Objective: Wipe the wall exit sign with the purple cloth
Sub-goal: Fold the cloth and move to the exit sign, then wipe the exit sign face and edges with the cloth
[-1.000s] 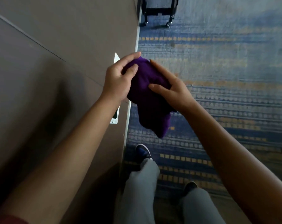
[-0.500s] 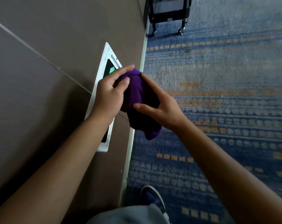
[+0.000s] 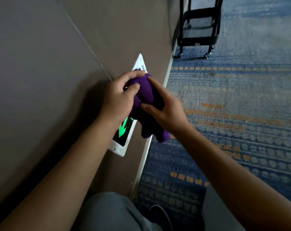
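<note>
The exit sign [image 3: 123, 139] is a white-framed panel low on the brown wall, with a glowing green arrow on black. Its middle is hidden behind my hands. The purple cloth [image 3: 146, 90] is bunched in front of the sign, with a loose end hanging down near the baseboard. My left hand [image 3: 119, 97] grips the cloth from the wall side, fingers curled over its top. My right hand [image 3: 163, 107] holds it from the carpet side, thumb and forefinger pressed into the fabric.
A brown panelled wall [image 3: 49, 80] fills the left, ending in a white baseboard [image 3: 146, 155]. Blue and orange patterned carpet [image 3: 233, 114] covers the floor. A black wheeled cart [image 3: 198, 29] stands by the wall ahead. My grey-trousered knee [image 3: 111, 212] and dark shoe [image 3: 159, 214] are below.
The view has dropped closer to the sign, and its green arrow now shows. Both hands have kept hold of the cloth and brought it in front of the sign.
</note>
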### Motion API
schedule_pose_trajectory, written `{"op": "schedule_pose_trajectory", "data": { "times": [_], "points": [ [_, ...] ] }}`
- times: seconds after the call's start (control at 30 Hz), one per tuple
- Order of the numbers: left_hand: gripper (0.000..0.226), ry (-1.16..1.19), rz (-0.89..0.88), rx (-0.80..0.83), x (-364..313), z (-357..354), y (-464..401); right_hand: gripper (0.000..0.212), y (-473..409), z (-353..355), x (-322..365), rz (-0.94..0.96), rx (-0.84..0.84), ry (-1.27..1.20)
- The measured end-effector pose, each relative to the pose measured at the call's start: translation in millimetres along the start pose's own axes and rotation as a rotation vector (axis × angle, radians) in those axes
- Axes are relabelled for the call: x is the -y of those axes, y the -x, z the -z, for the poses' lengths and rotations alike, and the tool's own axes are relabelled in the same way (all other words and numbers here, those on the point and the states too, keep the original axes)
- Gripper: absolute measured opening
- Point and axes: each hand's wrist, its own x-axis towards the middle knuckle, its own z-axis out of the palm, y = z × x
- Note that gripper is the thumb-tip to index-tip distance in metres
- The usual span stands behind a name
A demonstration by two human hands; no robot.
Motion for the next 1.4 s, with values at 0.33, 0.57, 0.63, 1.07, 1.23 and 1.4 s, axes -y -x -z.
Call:
{"op": "schedule_pose_trajectory", "data": {
  "times": [0.33, 0.57, 0.63, 1.07, 1.23, 1.4],
  "points": [
    [0.048, -0.728, -0.221, 0.13, -5.2, 37.9, 29.1, 0.07, 32.2, -23.4, -15.2, -0.052, 0.009, -0.2],
    [0.031, -1.167, -0.639, 0.035, -21.2, 53.9, 31.3, 0.066, 31.3, -45.8, -25.0, -0.211, -0.06, -0.351],
    [0.032, -1.284, -0.662, 0.038, -24.3, 54.2, 18.7, 0.063, 30.4, -41.4, -32.9, -0.25, -0.106, -0.385],
    [0.061, -2.075, -0.54, 0.275, -55.3, 58.6, -57.5, 0.061, -12.3, -64.2, -54.9, -0.24, -0.059, -0.493],
    [0.074, -2.256, -0.446, 0.276, -56.6, 53.5, -65.9, 0.063, -22.1, -80.7, -47.6, -0.218, -0.08, -0.471],
    [0.065, -2.187, -0.434, 0.24, -59.2, 51.9, -60.3, 0.074, -22.8, -91.0, -46.7, -0.221, -0.091, -0.395]
  ]
}}
